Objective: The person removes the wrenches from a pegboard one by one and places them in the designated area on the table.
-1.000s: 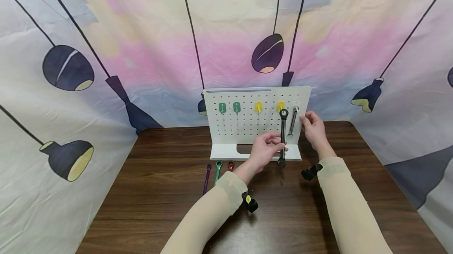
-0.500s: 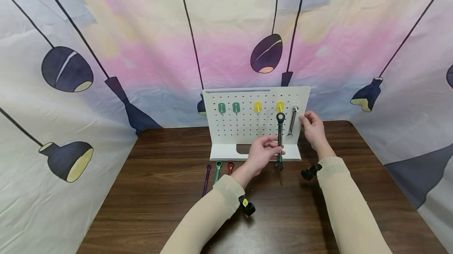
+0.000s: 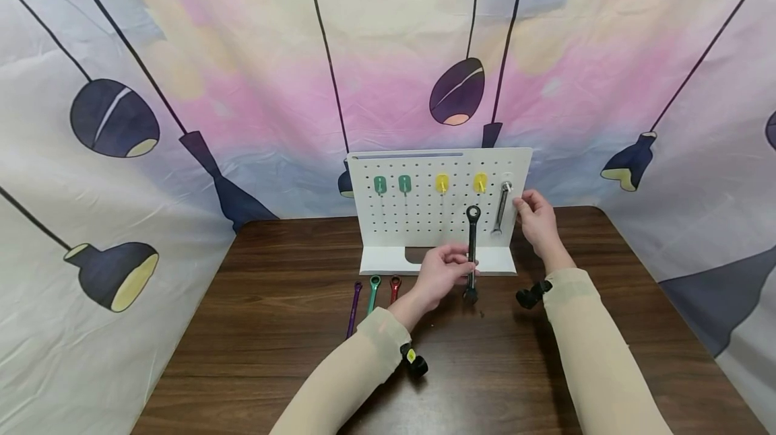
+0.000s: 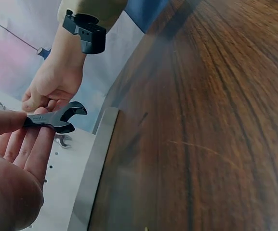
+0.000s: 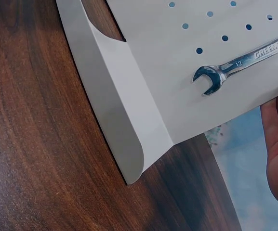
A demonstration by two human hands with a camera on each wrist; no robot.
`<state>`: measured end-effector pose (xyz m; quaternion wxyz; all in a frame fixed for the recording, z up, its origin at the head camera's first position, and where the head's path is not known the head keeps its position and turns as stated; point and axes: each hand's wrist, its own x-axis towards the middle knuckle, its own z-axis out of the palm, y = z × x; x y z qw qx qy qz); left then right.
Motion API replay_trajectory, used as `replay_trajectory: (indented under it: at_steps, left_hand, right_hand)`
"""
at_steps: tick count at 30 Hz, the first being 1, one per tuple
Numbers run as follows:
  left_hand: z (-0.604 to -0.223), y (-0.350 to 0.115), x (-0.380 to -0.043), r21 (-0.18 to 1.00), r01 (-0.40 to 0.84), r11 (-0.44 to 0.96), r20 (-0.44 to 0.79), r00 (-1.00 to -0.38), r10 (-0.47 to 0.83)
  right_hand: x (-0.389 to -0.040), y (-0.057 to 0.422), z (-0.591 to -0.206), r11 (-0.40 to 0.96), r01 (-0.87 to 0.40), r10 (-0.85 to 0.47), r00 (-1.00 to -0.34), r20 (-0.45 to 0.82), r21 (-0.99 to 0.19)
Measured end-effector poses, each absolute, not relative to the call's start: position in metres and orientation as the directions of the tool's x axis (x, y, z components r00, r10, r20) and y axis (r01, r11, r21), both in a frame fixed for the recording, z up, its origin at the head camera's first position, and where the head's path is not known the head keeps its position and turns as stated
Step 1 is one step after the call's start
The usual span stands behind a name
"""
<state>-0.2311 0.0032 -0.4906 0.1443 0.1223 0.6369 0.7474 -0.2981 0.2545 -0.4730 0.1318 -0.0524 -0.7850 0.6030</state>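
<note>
The person's left hand (image 3: 438, 275) pinches a black ratcheting combination wrench (image 3: 472, 240) between thumb and fingers, holding it upright with the ring end on top, in front of the white pegboard (image 3: 424, 209) and right of its middle; the open-end jaw is at the bottom, over the table (image 3: 242, 327). The right hand (image 3: 538, 219), fingers bent, grips the pegboard's right edge. Just inside that edge a silver combination wrench (image 3: 501, 209), stamped 12, hangs from a hook near the upper right corner. Farther left are two yellow hooks (image 3: 442, 183) and two green hooks (image 3: 380, 184). By the front left corner of the pegboard's base lie a purple wrench (image 3: 354, 307), a teal wrench (image 3: 374, 290) and a red wrench (image 3: 395, 285), the last two partly behind the left forearm.
</note>
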Motion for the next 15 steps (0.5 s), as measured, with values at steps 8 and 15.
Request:
replay_trajectory:
  at_steps: [8, 15]
  left_hand:
    - [-0.499, -0.005, -0.227, 0.984, -0.058, -0.166, 0.011, -0.922, 0.388]
    - [-0.504, -0.011, -0.226, 0.985, -0.079, -0.151, -0.015, -0.922, 0.387]
  right_hand:
    - [-0.298, 0.254, -0.473, 0.277, -0.076, 0.241, -0.960, 0.145, -0.958]
    - [-0.297, 0.254, -0.472, 0.275, -0.073, 0.239, -0.961, 0.141, -0.959]
